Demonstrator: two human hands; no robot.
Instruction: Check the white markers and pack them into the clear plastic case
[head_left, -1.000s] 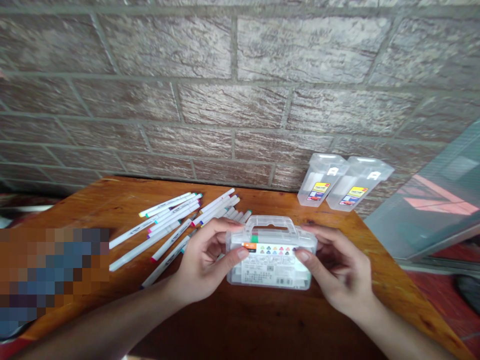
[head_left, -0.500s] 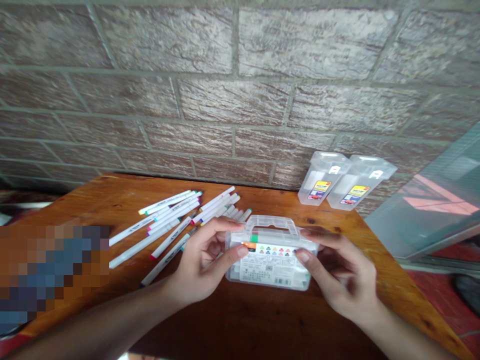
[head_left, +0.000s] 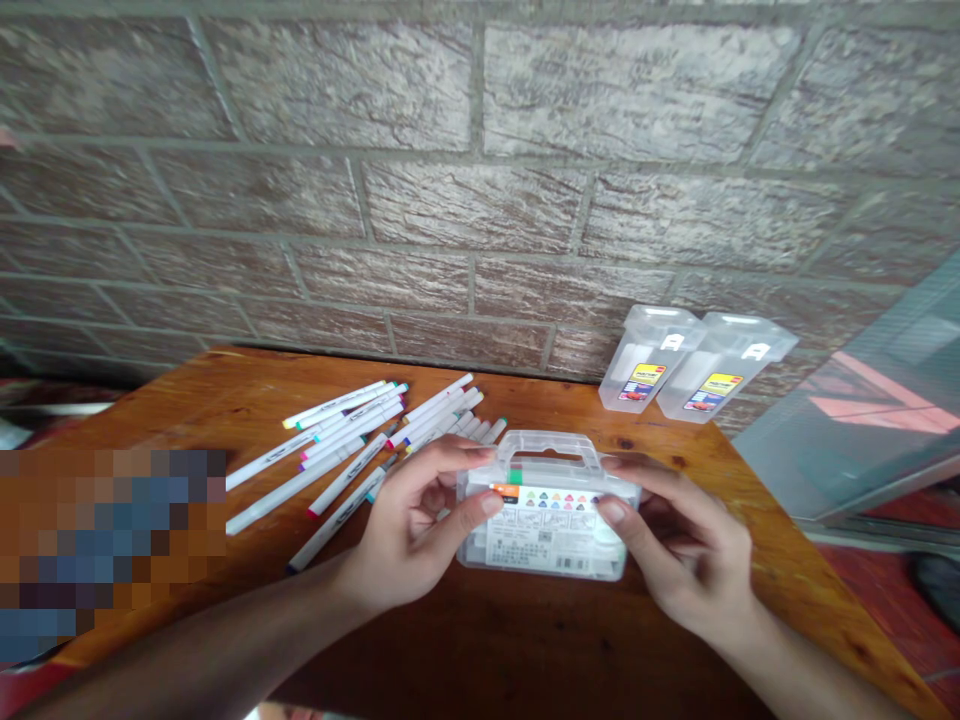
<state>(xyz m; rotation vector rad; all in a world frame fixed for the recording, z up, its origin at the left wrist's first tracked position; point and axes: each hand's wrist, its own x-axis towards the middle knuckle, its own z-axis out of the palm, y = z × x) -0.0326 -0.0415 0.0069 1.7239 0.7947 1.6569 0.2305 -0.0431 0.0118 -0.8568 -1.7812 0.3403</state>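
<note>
Between my two hands is a clear plastic marker case [head_left: 547, 530] with a carry handle on top and a printed label of coloured dots on its face. My left hand [head_left: 424, 520] grips its left end, thumb on the front and fingers at the upper edge. On the right end, my right hand [head_left: 686, 535] holds it the same way. A green patch and pale shapes show through the plastic; what lies inside is partly hidden by the label. Left of the case, several white markers [head_left: 345, 460] with coloured caps lie in a loose spread, some partly behind my left hand.
Two translucent plastic boxes [head_left: 641, 365] with yellow and blue stickers stand at the table's back right, by the brick wall [head_left: 525, 210]. The wooden table [head_left: 750, 490] ends at a slanting right edge. A blurred, pixelated patch covers the left side.
The case and both hands keep nearly the same place and grip. The whole view has shifted very slightly, and the case tilts a little differently.
</note>
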